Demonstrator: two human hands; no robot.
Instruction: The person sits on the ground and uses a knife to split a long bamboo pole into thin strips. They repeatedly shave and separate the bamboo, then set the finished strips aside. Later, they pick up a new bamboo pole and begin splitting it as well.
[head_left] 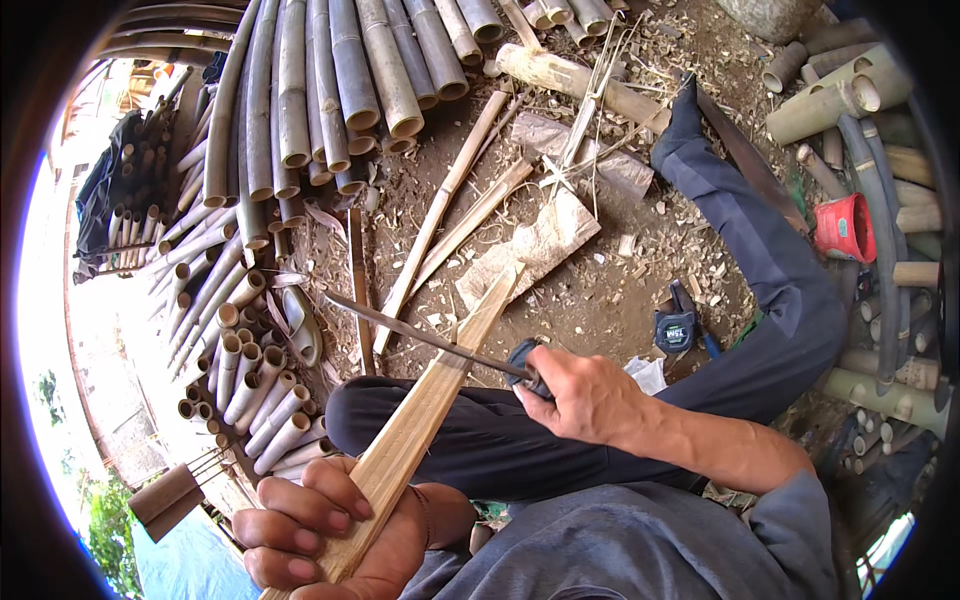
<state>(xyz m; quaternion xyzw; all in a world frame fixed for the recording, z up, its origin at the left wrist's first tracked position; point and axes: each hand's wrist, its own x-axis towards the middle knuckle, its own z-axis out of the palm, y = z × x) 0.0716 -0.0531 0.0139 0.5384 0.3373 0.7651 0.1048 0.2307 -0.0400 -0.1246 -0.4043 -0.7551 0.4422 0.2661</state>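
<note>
My left hand (315, 520) is wrapped round the near end of a long split bamboo strip (415, 415), which slants up and away over my folded leg. The strip's narrow far tip is at a flat wooden block (545, 245) on the ground. In my right hand (585, 395) is a knife, gripped by its dark handle. The knife's long narrow blade (405, 330) points left and lies across the strip about midway along. Whether the edge bites into the wood, I cannot tell.
Bamboo poles (375, 75) are stacked at the far left, with shorter cut tubes (265, 385) below them. A tape measure (675, 330) lies beside my bent leg. To the right are a red container (843, 228) and more bamboo (825, 105). Shavings litter the dirt.
</note>
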